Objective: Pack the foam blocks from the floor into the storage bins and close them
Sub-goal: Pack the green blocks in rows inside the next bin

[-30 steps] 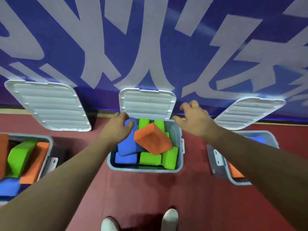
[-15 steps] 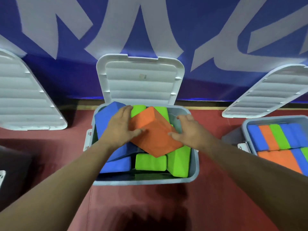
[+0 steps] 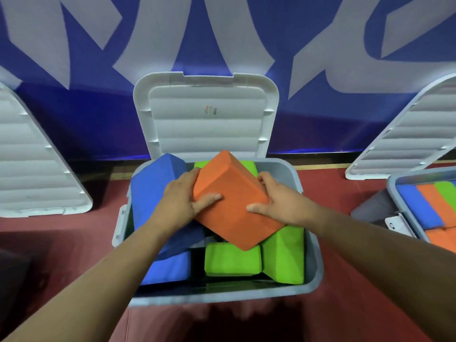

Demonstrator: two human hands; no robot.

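Count: two bins, three lids, two hands, blocks in three colours.
Middle bin (image 3: 246, 293): one orange block (image 3: 234, 201), two blue blocks (image 3: 158, 186), two green blocks (image 3: 233, 259) in front, more green behind, number unclear. Right bin (image 3: 419, 173), cut by the frame: at least four further blocks (image 3: 417, 206). Left lid (image 3: 37, 169), middle lid (image 3: 207, 124), right lid (image 3: 407, 134). Left hand (image 3: 180, 201), right hand (image 3: 283, 203).

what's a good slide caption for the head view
Left hand and right hand grip a tilted orange block over the open bin.
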